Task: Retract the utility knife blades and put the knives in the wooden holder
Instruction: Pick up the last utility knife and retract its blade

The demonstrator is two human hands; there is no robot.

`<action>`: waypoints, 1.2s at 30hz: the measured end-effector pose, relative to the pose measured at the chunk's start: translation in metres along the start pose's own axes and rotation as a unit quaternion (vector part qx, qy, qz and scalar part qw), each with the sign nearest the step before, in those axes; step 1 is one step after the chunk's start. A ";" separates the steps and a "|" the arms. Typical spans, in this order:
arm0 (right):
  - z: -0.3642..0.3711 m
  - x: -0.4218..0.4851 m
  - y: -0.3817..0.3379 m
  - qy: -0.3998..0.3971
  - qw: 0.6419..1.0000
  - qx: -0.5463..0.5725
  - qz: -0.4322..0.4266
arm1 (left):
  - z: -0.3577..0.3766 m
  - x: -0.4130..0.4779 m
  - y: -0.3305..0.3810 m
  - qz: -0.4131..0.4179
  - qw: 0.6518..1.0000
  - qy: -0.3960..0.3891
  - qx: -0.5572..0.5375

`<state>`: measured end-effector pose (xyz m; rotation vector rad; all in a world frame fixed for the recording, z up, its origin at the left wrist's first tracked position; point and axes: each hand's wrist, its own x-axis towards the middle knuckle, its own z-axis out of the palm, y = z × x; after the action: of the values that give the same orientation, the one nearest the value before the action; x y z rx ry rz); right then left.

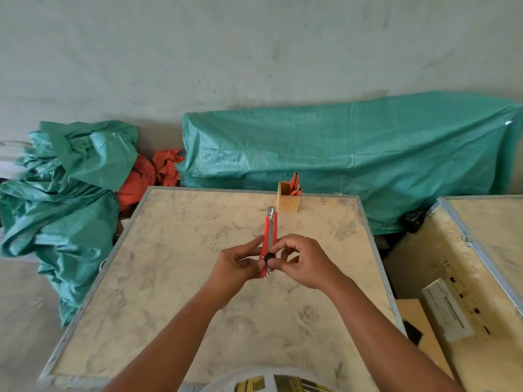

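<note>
- Red plastic utility knife with steel blade channel (269,239): held above the table, nose pointing away; slider near the rear, so the blade appears drawn in.
- Left hand (239,263): fingers closed on the knife's rear body.
- Right hand (301,260): fingers pinch the black slider knob (267,257).
- Step judged: retraction finishing; next, carry it nose-down into the square wooden holder (288,200), already holding two red knives (295,184).
- Pale worn table (169,264): no legible brand or writing on the knife.

both forearms reach forward, hands meeting at centre. the left hand (240,263) is curled, fingers pinched. the right hand (304,260) pinches with thumb and forefinger, other fingers bent.
</note>
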<state>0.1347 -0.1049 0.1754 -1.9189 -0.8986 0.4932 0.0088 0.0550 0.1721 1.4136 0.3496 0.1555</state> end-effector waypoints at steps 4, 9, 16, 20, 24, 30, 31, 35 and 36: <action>0.000 -0.003 0.004 -0.008 1.000 0.020 -0.009 | 0.003 -0.002 -0.002 -0.003 1.000 0.003 -0.012; -0.004 0.001 0.002 0.027 0.999 0.022 -0.032 | 0.006 0.005 0.002 0.002 1.000 0.002 -0.029; -0.011 0.005 0.006 0.008 0.999 0.035 -0.030 | 0.008 0.013 0.001 -0.006 0.999 0.007 -0.046; -0.008 0.006 0.006 0.043 0.998 0.035 -0.025 | 0.008 0.017 -0.001 -0.013 0.999 0.017 -0.048; -0.004 0.010 0.012 0.065 0.997 0.040 -0.006 | 0.004 0.024 -0.004 -0.015 0.999 0.024 -0.042; -0.012 0.024 0.022 0.084 0.989 0.118 0.030 | 0.010 0.045 -0.010 -0.016 0.999 0.005 -0.027; -0.015 0.028 0.024 0.096 0.986 0.128 0.037 | 0.012 0.050 -0.011 -0.021 1.000 0.005 -0.022; -0.029 0.049 0.038 0.129 0.981 0.133 0.059 | 0.020 0.078 -0.014 -0.036 0.999 0.008 -0.008; -0.033 0.057 0.041 0.134 0.981 0.128 0.065 | 0.022 0.088 -0.014 -0.043 0.999 0.012 -0.008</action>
<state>0.2088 -0.0931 0.1571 -1.7610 -0.5126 0.3944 0.0973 0.0593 0.1479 1.3800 0.4261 0.1048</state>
